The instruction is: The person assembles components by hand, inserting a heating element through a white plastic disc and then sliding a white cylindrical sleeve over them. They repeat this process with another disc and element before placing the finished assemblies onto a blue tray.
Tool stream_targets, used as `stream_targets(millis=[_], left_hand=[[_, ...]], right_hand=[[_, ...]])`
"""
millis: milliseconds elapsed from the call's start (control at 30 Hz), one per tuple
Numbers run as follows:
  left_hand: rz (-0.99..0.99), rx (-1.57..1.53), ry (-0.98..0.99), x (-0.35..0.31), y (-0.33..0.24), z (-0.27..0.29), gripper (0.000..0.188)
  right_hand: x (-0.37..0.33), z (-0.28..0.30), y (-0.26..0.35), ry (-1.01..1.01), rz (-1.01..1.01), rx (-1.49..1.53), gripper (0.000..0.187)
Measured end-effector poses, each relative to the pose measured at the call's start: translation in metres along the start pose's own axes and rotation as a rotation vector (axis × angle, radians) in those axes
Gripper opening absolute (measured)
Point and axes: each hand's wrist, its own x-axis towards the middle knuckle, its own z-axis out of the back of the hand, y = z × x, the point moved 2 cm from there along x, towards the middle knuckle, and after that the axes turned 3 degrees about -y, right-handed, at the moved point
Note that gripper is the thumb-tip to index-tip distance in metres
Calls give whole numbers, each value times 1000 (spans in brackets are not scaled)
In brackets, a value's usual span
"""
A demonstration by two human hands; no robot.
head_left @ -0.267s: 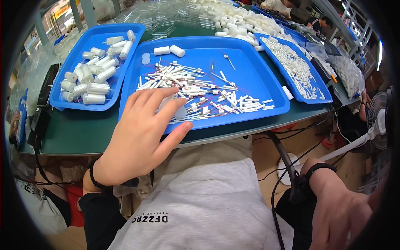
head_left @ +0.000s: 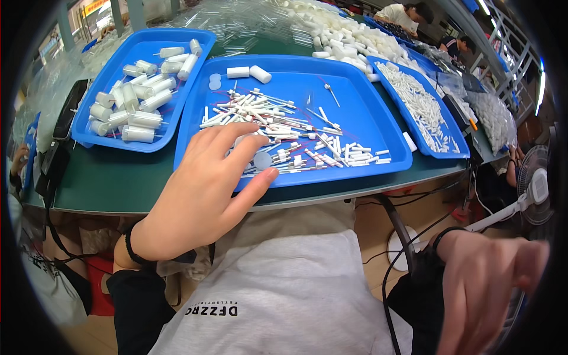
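White rods (head_left: 244, 111) | mostly flat | long axes mixed | left hand (head_left: 198, 183) near

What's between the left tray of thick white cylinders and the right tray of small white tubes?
Head view: the wide blue tray of mostly thin white parts, the left hand over its near-left corner, and a white piece beside its right edge.
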Motion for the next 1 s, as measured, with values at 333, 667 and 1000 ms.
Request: stream_targets(millis=[333, 667, 1000], left_hand=[[53, -38, 25, -3, 4, 4, 32], [145, -81, -32, -1, 3, 5, 42], [110, 66, 39, -3, 4, 7, 40]], right_hand=[[-2, 131, -12, -557, -772, -1921, 35], [32, 184, -5, -414, -869, -1852, 46], [32, 174, -6, -390, -1035, -1774, 47]])
